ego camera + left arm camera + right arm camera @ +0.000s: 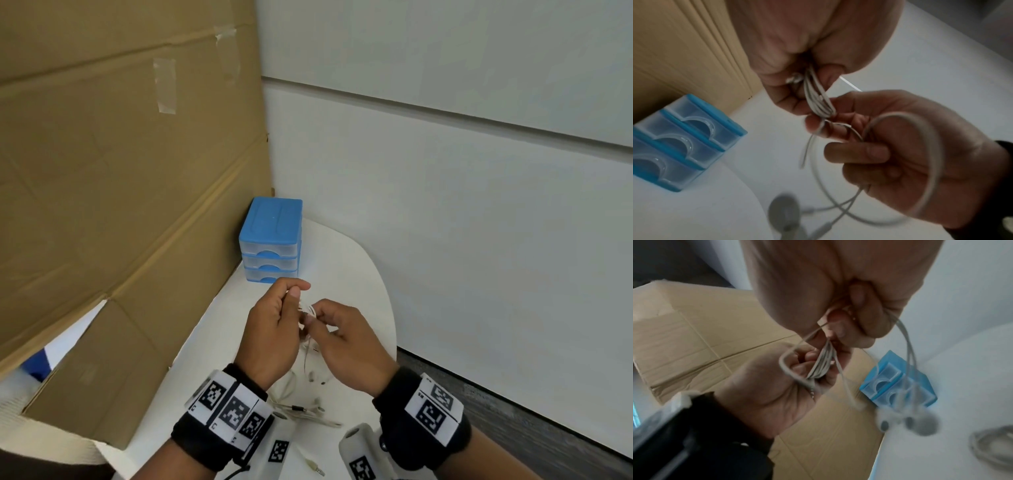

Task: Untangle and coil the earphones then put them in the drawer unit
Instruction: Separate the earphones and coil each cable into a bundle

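White earphones [307, 313] are held above the white table, between both hands. My left hand [291, 298] grips a bundle of several coiled loops [819, 100], with the jack plug [812, 390] lying in its palm. Just to the right, my right hand [315, 319] pinches the loose cable [929, 146], which arcs over its fingers. Two earbuds [910, 421] dangle blurred below the hands. The blue drawer unit [270, 240] stands behind the hands against the cardboard, all three clear drawers [680, 142] closed.
A large cardboard box [120, 171] walls off the left side. More pale cables [301, 407] and a jack plug [317, 467] lie on the round white table [359, 267] near my wrists. A white wall panel runs along the right.
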Action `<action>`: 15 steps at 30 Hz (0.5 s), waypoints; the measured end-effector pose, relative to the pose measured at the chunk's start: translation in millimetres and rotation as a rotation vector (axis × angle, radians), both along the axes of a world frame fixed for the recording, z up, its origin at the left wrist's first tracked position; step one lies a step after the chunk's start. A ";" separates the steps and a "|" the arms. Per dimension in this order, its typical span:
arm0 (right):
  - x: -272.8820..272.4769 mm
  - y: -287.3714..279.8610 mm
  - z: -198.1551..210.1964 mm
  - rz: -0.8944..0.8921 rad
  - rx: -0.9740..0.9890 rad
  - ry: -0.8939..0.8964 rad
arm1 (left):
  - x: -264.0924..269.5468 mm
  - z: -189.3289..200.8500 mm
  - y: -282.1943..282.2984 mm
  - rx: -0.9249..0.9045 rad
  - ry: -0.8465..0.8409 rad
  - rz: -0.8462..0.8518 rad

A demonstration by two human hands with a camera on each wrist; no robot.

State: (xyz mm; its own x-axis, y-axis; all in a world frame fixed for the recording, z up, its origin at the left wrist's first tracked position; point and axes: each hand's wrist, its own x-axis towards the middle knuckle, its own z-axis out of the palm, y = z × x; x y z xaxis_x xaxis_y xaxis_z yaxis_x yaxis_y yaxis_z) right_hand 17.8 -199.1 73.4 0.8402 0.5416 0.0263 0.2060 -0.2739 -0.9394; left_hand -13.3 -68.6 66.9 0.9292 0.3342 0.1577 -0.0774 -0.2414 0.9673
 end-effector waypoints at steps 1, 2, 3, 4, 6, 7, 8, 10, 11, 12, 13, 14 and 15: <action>-0.5 1.4 -0.1 -0.031 0.006 -0.012 | -0.2 1.7 0.6 0.009 0.000 -0.006; -0.6 2.1 -0.7 -0.047 0.003 -0.025 | -0.1 3.7 1.3 0.005 0.008 -0.021; -1.9 2.6 0.2 -0.052 -0.009 -0.041 | 0.3 6.0 2.0 -0.025 0.023 -0.038; -2.1 3.2 -0.7 -0.057 -0.022 -0.057 | 0.6 8.8 3.1 -0.088 0.043 -0.056; -2.3 4.1 -1.3 -0.083 0.000 -0.070 | 0.3 14.0 5.2 -0.271 0.079 -0.090; -1.8 4.0 -1.5 -0.094 0.017 -0.067 | -0.6 17.4 6.2 -0.373 0.092 -0.102; -0.1 3.2 -1.5 -0.101 0.030 -0.055 | -2.1 21.3 7.9 -0.475 0.097 -0.107; 5.4 -3.5 0.2 -0.099 0.040 0.041 | -2.6 27.7 17.4 -0.673 0.080 -0.077; 8.0 -9.6 0.9 -0.085 0.032 0.096 | -1.5 30.3 25.4 -0.759 0.057 -0.049; 10.8 -17.2 0.1 -0.072 0.018 0.125 | 0.6 31.4 35.0 -0.827 0.034 -0.018; 12.9 -25.3 -1.0 -0.063 -0.004 0.130 | 2.4 31.5 44.8 -0.870 0.022 0.009; 13.2 -32.2 -0.3 -0.065 -0.026 0.121 | 4.2 30.6 53.1 -0.882 0.024 0.032; 12.8 -38.5 0.4 -0.068 -0.026 0.121 | 5.3 28.5 59.4 -0.876 0.035 0.053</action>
